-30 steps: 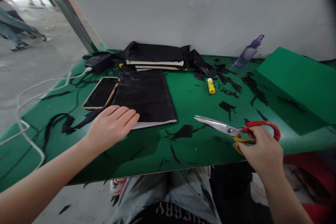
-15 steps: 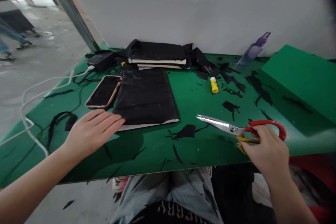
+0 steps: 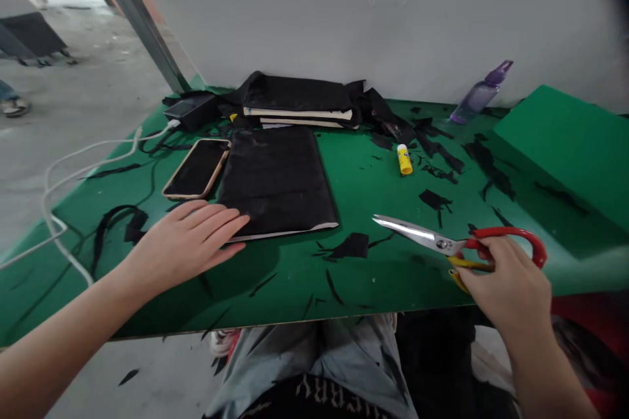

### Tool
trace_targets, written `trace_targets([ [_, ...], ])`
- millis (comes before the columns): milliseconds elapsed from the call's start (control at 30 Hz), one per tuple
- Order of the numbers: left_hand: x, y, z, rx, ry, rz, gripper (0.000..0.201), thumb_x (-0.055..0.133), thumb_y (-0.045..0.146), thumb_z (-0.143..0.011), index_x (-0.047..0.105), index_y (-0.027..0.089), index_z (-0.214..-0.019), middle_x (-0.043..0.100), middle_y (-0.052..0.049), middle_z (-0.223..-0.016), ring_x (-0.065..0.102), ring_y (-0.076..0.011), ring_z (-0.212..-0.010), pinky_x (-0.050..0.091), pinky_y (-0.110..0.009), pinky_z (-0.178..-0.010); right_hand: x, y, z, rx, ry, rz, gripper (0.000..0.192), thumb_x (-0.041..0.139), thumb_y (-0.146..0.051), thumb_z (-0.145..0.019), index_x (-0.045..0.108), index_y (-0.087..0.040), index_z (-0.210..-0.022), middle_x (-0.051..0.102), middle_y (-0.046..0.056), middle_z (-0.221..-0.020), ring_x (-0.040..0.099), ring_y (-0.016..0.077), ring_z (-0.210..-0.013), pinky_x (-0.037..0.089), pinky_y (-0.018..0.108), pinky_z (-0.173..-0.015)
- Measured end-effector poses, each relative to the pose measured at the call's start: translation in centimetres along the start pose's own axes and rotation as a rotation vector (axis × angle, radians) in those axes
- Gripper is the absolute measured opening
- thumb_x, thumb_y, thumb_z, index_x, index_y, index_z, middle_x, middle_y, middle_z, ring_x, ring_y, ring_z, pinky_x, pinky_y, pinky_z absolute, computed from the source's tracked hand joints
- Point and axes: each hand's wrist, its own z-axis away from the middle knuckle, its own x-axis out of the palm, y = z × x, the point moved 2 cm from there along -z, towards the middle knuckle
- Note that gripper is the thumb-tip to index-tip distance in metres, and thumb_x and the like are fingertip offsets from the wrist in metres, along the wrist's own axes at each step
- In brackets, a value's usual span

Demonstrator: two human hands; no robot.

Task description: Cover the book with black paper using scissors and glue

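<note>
Scissors (image 3: 442,245) under right hand (image 3: 508,288); left hand (image 3: 189,239) touches black sheet (image 3: 278,180).

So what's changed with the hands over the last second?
The left hand drew back off the black covered board toward the table edge, then slid forward to its near corner again, fingers flat. The right hand kept its hold on the scissors, blades shut. Phone and glue stick stayed put.
</note>
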Motion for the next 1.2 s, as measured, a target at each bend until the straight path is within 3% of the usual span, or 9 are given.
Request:
trace_targets([
  [100,-0.7,0.9,-0.9,-0.025,0.023,0.0,0.036,0.061,0.032,-0.085,0.058,0.019,-0.119,0.07,-0.008,-0.108,0.066,-0.0254,-0.092,0.05,-0.042,-0.084,-0.1,-0.1,0.0,0.012,-0.003,0.0,0.019,0.059,-0.031,-0.075,0.051,-0.021,-0.089,0.061,0.006,-0.08,0.06,0.0246,-0.078,0.043,0.033,-0.063],
  [267,-1.7,3.0,-3.7,-0.031,0.053,0.044,0.024,0.059,0.024,-0.086,0.063,0.015,-0.108,0.071,-0.008,-0.102,0.066,-0.0227,-0.088,0.051,-0.037,-0.079,-0.3,-0.7,-0.4,0.045,-0.041,-0.03,0.021,0.058,-0.032,-0.075,0.051,-0.021,-0.091,0.062,0.007,-0.084,0.06,0.026,-0.081,0.042,0.032,-0.059],
  [400,-1.4,4.0,-6.1,-0.025,0.051,0.041,0.021,0.054,0.024,-0.089,0.065,0.014,-0.103,0.071,-0.008,-0.098,0.065,-0.0209,-0.085,0.051,-0.034,-0.074,0.1,-0.5,-1.4,0.103,-0.141,-0.015,0.032,0.06,-0.036,-0.074,0.052,-0.023,-0.102,0.064,0.009,-0.094,0.06,0.0277,-0.082,0.043,0.034,-0.056],
  [567,-0.6,4.5,-7.8,-0.03,0.037,0.029,0.017,0.05,0.022,-0.09,0.066,0.017,-0.095,0.07,-0.008,-0.09,0.064,-0.0192,-0.083,0.049,-0.032,-0.073,1.0,0.4,-2.5,0.093,-0.22,-0.043,0.038,0.063,-0.046,-0.074,0.055,-0.022,-0.102,0.067,0.013,-0.094,0.061,0.0289,-0.075,0.042,0.036,-0.052],
  [767,-0.3,4.8,-7.9,0.028,0.094,-0.029,0.016,0.05,0.016,-0.089,0.066,0.017,-0.091,0.07,-0.007,-0.089,0.063,-0.0189,-0.08,0.048,-0.034,-0.072,2.4,0.8,-3.4,0.161,-0.321,-0.057,0.044,0.06,-0.05,-0.075,0.057,-0.017,-0.105,0.067,0.013,-0.094,0.063,0.0289,-0.081,0.045,0.037,-0.06],
  [933,0.1,5.0,-7.2,0.125,0.156,-0.085,0.02,0.051,0.011,-0.088,0.065,0.014,-0.101,0.071,-0.008,-0.098,0.063,-0.0202,-0.084,0.049,-0.036,-0.074,3.1,0.8,-4.1,0.205,-0.353,-0.06,0.052,0.058,-0.054,-0.075,0.056,-0.016,-0.11,0.067,0.013,-0.101,0.062,0.0285,-0.085,0.045,0.035,-0.062],
  [1200,-0.3,3.8,-6.0,0.098,0.112,-0.085,0.026,0.051,0.005,-0.087,0.065,0.01,-0.108,0.071,-0.009,-0.098,0.064,-0.0214,-0.084,0.05,-0.036,-0.074,3.1,0.6,-4.5,0.279,-0.469,-0.016,0.053,0.052,-0.056,-0.079,0.053,-0.019,-0.116,0.067,0.011,-0.101,0.062,0.0287,-0.083,0.041,0.034,-0.059],
])
